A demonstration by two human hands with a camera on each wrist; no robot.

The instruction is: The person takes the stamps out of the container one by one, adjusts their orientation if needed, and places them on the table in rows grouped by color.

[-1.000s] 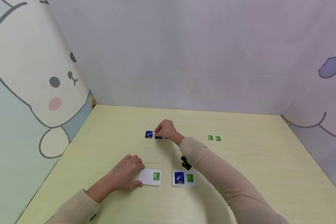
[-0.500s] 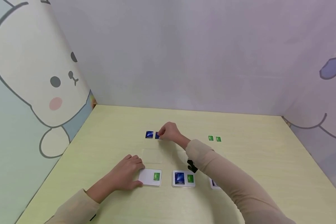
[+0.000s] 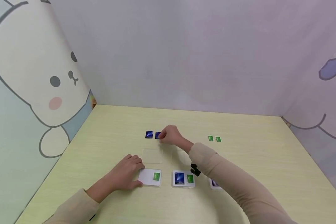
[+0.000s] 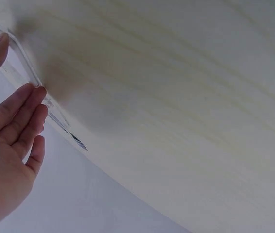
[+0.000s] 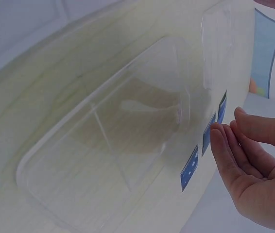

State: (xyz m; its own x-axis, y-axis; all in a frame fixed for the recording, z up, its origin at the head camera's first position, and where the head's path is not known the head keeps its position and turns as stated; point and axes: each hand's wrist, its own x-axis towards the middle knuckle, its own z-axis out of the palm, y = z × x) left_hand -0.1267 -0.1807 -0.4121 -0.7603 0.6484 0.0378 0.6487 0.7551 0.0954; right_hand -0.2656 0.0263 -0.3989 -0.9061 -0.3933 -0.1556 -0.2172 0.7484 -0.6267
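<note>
In the head view my left hand (image 3: 125,174) holds the left end of a shallow plastic case (image 3: 160,178), thumb at its near edge and fingers at its far one. Inside lies a white card (image 3: 146,176) bearing a small green stamp (image 3: 156,176). My right hand (image 3: 170,135) is farther back, low over a row of blue stamps, covering part of a blue stamp (image 3: 157,135). The right wrist view shows a gap between thumb and fingertips, with nothing held; the nearest blue stamp (image 5: 189,168) and two others lie on the table by the fingers.
A second case (image 3: 183,186) holds a card with a blue and a green stamp. The right sleeve partly covers a third case (image 3: 214,184). Clear lids (image 3: 152,156) lie behind the cases. Two green stamps (image 3: 210,138) lie at the back right, before a pale curtain (image 3: 184,62).
My right hand has moved slightly right and toward me, uncovering more of the second blue stamp and part of the third case. The left hand has stayed still.
</note>
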